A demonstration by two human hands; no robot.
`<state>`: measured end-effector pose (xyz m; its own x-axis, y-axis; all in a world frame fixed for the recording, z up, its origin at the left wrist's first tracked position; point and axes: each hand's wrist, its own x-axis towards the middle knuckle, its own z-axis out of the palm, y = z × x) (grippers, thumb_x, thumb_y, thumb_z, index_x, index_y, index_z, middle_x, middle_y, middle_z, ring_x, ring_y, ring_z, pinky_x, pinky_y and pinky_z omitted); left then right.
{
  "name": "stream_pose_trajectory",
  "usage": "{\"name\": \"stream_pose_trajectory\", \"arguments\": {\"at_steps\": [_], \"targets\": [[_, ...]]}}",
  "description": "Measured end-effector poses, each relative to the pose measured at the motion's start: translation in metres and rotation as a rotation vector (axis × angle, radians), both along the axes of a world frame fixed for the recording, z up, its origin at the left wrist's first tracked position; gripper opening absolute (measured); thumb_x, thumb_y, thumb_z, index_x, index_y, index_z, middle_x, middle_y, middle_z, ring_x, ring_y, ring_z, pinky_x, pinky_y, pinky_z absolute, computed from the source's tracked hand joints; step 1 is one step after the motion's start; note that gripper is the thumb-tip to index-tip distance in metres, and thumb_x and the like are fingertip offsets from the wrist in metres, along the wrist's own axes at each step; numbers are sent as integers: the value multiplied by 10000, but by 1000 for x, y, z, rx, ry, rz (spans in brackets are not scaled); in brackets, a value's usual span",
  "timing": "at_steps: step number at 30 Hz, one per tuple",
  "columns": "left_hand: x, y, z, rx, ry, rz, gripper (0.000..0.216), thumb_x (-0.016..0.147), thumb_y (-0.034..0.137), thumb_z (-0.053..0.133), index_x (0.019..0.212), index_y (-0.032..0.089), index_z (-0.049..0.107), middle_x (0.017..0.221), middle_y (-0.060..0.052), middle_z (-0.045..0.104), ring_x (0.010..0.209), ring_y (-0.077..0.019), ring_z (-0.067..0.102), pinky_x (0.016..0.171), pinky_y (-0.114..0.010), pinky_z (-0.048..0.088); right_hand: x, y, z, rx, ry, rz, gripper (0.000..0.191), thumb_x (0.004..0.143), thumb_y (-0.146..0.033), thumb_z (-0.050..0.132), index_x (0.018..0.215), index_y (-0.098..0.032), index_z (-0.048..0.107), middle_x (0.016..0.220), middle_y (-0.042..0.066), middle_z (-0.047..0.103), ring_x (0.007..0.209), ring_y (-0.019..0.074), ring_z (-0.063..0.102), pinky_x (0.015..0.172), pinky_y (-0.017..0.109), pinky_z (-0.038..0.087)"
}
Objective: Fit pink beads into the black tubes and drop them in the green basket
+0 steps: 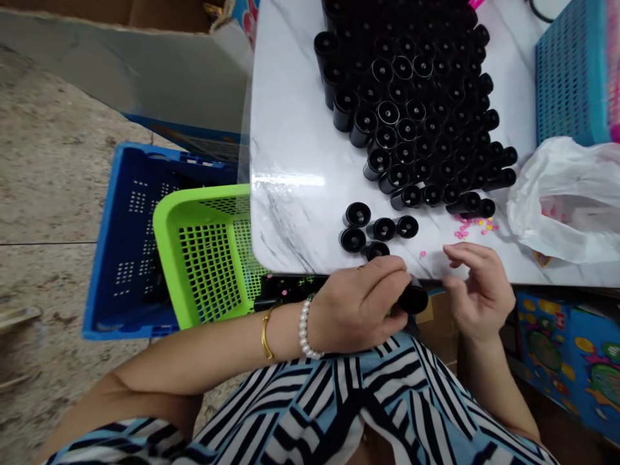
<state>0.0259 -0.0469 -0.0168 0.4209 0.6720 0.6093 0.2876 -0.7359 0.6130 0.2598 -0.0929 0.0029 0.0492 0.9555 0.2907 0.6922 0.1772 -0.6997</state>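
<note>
My left hand (361,300) is wrapped around a black plastic cylinder (413,298), held at the table's front edge with its open end facing up. To the right, my right hand (477,290) hovers by the edge, thumb and index finger apart and the other fingers curled; I see nothing between them. Several loose black cylinders (357,215) stand on the table just beyond my left hand. Behind them a large block of the same cylinders (407,129) stands packed upright, each with a small pin-like centre. Small pink and yellow pieces (464,227) lie scattered near my right hand.
The marble-patterned white table (290,142) has a green basket (167,258) and a blue crate (104,258) at its left. A white plastic bag (526,206) with pink pieces and a teal basket (562,84) stand at right. A cardboard box (145,71) is at upper left.
</note>
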Motion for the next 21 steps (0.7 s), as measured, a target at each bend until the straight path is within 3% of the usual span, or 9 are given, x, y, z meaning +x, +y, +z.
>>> {"name": "stream_pose_trajectory", "arguments": {"at_steps": [2,4,7,10,13,16,19,21], "targets": [[-1,0,0,76,118,50,293,962,234,655,1204,70,656,1149,-163,781,929,-202,778,656,-264,664,9,5,-3,32,-298,73,469,900,-358,819,1363,-324,750,1169,99,748,1055,292,690,948,485,577],[-1,-1,2,168,195,92,309,981,257,663,1205,44,666,1120,-171,797,834,-196,779,590,-267,638,11,4,-7,62,-430,148,568,898,-285,815,1452,-341,697,1174,92,759,1046,284,694,960,476,576],[-1,-3,5,292,267,81,322,997,264,668,1202,14,680,1102,-184,805,750,-195,772,519,-279,589,10,-5,-14,93,-437,177,633,924,-221,770,1527,-352,632,1206,97,755,1044,277,700,922,461,592],[3,-5,2,313,315,70,312,1032,278,631,1217,32,682,1101,-178,807,751,-183,773,497,-257,557,12,-13,-18,34,-416,202,588,935,-196,745,1498,-343,655,1235,104,749,1063,271,706,901,455,604],[10,-5,-6,256,325,91,305,1050,275,599,1223,32,665,1101,-172,803,740,-166,768,488,-242,550,16,-17,-20,58,-340,181,432,909,-140,762,1291,-342,773,1085,62,779,958,231,715,842,416,606],[16,-4,-12,191,319,88,279,1051,252,578,1210,35,653,1096,-154,798,703,-142,751,499,-235,561,13,-17,-13,-2,-85,67,254,889,-150,803,1068,-329,826,942,25,766,836,200,703,750,378,590],[18,-5,-11,141,326,86,323,1035,240,599,1270,22,635,1126,-148,794,686,-137,738,519,-245,572,2,-14,1,-93,185,-68,159,873,-182,842,968,-309,847,914,22,755,821,186,703,697,339,570],[18,-6,-9,125,336,106,372,1038,259,601,1324,20,618,1151,-151,792,688,-140,737,514,-250,562,-8,-12,10,-155,234,-83,147,863,-203,859,962,-311,865,907,25,757,821,184,703,682,324,565]]}}
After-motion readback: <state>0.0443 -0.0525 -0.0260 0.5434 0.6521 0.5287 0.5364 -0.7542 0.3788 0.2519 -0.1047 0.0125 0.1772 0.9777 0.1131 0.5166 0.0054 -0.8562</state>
